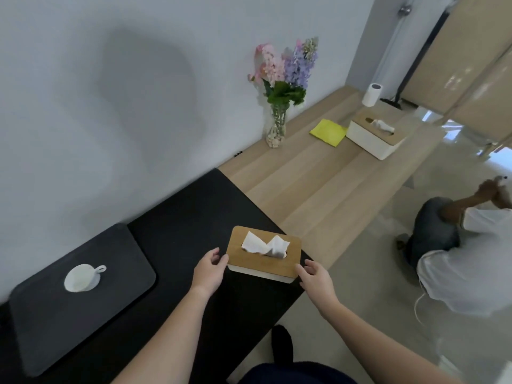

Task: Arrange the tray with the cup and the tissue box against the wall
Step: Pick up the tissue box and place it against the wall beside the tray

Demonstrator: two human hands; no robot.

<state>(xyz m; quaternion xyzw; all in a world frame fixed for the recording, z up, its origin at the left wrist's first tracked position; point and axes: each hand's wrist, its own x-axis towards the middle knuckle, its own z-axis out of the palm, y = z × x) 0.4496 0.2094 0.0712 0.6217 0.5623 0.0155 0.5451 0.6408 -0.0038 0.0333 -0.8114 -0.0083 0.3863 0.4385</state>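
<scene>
A dark grey tray (pixel 116 300) lies on the black mat at the left, its far edge close to the wall. A white cup (pixel 81 277) on a saucer stands in the tray's middle. A tissue box (pixel 263 254) with a wooden lid and a white tissue sticking out sits near the mat's front right corner. My left hand (pixel 210 266) is at the box's left end, fingers spread and touching or nearly touching it. My right hand (pixel 314 274) is at its right end, fingers apart. Neither hand is closed around the box.
The black mat (pixel 194 217) covers the near part of a long wooden counter (pixel 318 184) along the white wall. Farther along stand a vase of flowers (pixel 279 106), a yellow cloth (pixel 328 133), a second tissue box (pixel 374 137) and a paper roll (pixel 371 95). A person (pixel 457 245) crouches on the floor at right.
</scene>
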